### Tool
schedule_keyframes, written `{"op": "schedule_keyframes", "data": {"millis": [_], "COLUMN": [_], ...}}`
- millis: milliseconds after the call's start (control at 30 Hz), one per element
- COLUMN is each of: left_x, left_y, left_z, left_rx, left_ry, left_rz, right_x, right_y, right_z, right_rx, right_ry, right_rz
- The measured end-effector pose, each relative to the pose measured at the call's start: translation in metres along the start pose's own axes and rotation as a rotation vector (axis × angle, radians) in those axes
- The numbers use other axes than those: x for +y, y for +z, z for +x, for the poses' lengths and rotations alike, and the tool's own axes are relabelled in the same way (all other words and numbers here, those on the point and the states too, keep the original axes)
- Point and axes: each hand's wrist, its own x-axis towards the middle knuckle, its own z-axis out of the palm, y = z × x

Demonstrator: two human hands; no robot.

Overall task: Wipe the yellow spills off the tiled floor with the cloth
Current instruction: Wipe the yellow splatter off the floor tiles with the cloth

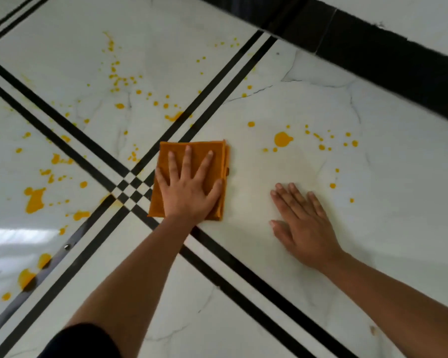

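The left hand (pixel 189 187) lies spread flat on the folded orange cloth (pixel 191 177), pressing it to the glossy marble-look floor (pixel 243 293) beside the crossing of black inlay stripes (pixel 132 187). The right hand (pixel 303 223) rests open and flat on bare tile, holding nothing. The nearest yellow spills (pixel 282 139) are wet round drops just far-right of the cloth, closer to the right hand, while larger blotches (pixel 34 200) lie well to the left

The floor (pixel 269 267) under me was glossy white marbled tile, crossed by paired black stripes meeting in a checkered knot at centre frame. Yellow spills (pixel 34 200) dotted the left and upper tiles, with one big drop (pixel 282 139) right of centre. The folded orange cloth (pixel 191 156) lay flat beside the knot under my left hand (pixel 188 192); my right hand (pixel 305 223) rested palm-down on bare tile.
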Motion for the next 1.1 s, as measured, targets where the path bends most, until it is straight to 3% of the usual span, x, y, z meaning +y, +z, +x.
{"op": "schedule_keyframes", "data": {"millis": [67, 167, 300, 433, 567, 633, 733, 800, 833, 967, 1100], "left_x": [0.034, 0.044, 0.065, 0.079, 0.075, 0.079, 0.068, 0.056, 0.048, 0.023, 0.025], "left_y": [0.006, 0.005, 0.001, 0.01, 0.001, 0.006, -0.006, -0.017, -0.017, -0.005, -0.003], "left_z": [-0.005, -0.004, 0.036, 0.02, 0.043, 0.025, 0.013, 0.018, 0.015, -0.006, 0.008], "left_rx": [0.003, -0.052, 0.011, -0.023, -0.007, -0.043, -0.065, 0.065, 0.127, 0.174, 0.192], "left_ry": [0.018, 0.3, 0.005, 0.298, 0.133, 0.235, 0.285, 0.152, 0.084, -0.028, -0.01], "left_rz": [0.006, 0.103, 0.009, 0.113, 0.046, 0.057, -0.251, -0.589, -0.636, -0.489, -0.44], "right_x": [0.002, 0.004, 0.007, 0.008, 0.008, 0.008, 0.004, -0.007, -0.017, -0.052, -0.017], "right_y": [0.002, 0.002, 0.001, 0.003, 0.002, 0.001, -0.007, -0.013, -0.015, -0.004, 0.003], "right_z": [-0.001, -0.002, -0.004, -0.005, -0.006, -0.004, -0.002, 0.022, 0.042, 0.106, 0.124], "right_rx": [0.005, -0.007, 0.029, 0.041, -0.006, 0.003, 0.091, 0.173, 0.177, -0.148, -0.178], "right_ry": [0.001, -0.026, -0.055, -0.04, -0.031, -0.032, -0.014, -0.005, -0.016, -0.089, -0.157], "right_rz": [0.015, 0.036, 0.095, 0.09, 0.094, 0.11, 0.217, 0.274, 0.28, 0.146, -0.021]}}
